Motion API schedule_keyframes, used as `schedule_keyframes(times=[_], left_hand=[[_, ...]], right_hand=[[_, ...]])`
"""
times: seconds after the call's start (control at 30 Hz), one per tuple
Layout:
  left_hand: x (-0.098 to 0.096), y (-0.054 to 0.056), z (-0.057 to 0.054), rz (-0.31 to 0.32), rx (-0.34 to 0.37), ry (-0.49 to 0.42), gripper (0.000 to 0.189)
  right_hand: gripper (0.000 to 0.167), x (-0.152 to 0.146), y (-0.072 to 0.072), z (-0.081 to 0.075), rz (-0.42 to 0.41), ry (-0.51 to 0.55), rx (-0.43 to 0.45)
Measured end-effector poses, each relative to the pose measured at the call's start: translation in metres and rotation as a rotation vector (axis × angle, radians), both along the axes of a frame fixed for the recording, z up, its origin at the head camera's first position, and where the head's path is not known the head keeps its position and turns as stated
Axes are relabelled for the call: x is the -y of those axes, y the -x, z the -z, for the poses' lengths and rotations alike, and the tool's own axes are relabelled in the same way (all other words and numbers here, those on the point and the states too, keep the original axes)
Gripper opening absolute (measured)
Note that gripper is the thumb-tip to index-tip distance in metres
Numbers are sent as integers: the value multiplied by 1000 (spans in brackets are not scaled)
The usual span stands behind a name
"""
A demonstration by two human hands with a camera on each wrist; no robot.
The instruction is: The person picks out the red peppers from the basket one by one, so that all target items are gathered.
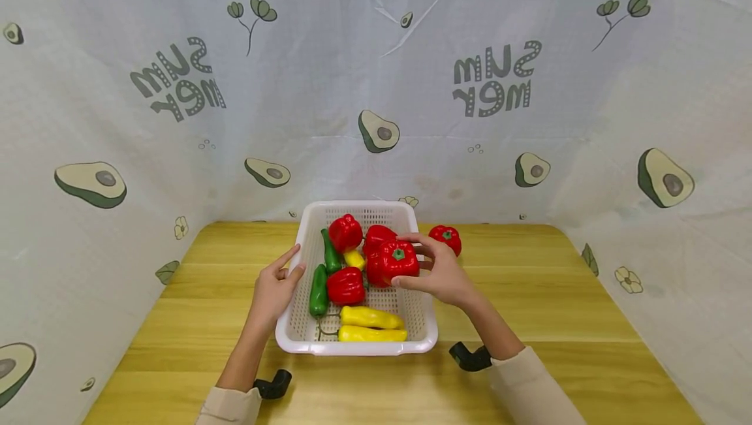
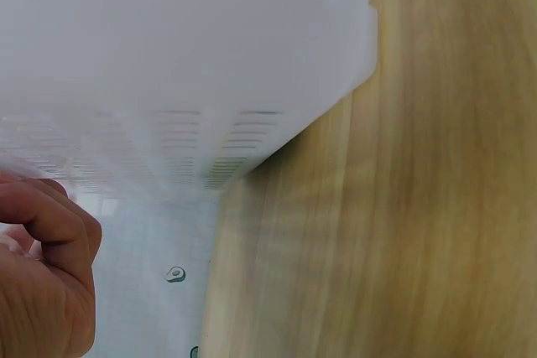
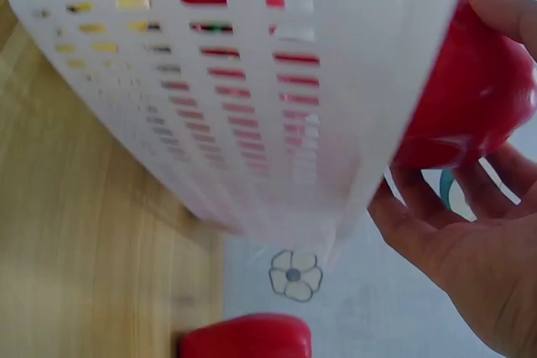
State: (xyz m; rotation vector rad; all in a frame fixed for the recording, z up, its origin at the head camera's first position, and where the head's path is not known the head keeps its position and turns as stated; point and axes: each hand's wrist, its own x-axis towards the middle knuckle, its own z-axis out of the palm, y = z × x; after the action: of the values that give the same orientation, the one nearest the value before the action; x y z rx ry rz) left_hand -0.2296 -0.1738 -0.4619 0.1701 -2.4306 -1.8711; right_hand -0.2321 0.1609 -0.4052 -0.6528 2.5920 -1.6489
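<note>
Gripping one red pepper point(image 1: 403, 270), right hand point(image 1: 444, 270); clasping one basket point(image 1: 355, 348), left hand point(image 1: 273, 289); two green peppers point(image 1: 319, 292), three yellow peppers point(image 1: 373, 335) inside.

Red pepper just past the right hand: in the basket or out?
Out: the red pepper lies on the table, outside the basket, in head and right wrist views.

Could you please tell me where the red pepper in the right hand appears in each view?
Head: the red pepper is just right of and below centre, in the right hand.
Left wrist: not visible.
Right wrist: upper right, at the picture's edge.
Shared landmark: the white basket, in all three views.
</note>
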Motion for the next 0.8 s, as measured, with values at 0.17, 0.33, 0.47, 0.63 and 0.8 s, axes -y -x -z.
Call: schedule_keyframes(times=[0.17,0.33,0.47,0.63,0.8], left_hand=[[-1,0,1,-4,5,-6,49],[-1,-1,-3,5,5,-22,50],[-1,-1,-5,10,0,-12,50],[-1,-2,-4,13,-8,-3,50],[-2,-2,-4,12,-7,-7,50]], right_hand=[[75,-19,2,-4,41,5,-21],[77,-41,7,-7,102,13,-9],[76,-58,11,-7,131,26,-4],[74,-78,15,-6,169,9,-6],[75,-96,18,-5,202,-25,4]])
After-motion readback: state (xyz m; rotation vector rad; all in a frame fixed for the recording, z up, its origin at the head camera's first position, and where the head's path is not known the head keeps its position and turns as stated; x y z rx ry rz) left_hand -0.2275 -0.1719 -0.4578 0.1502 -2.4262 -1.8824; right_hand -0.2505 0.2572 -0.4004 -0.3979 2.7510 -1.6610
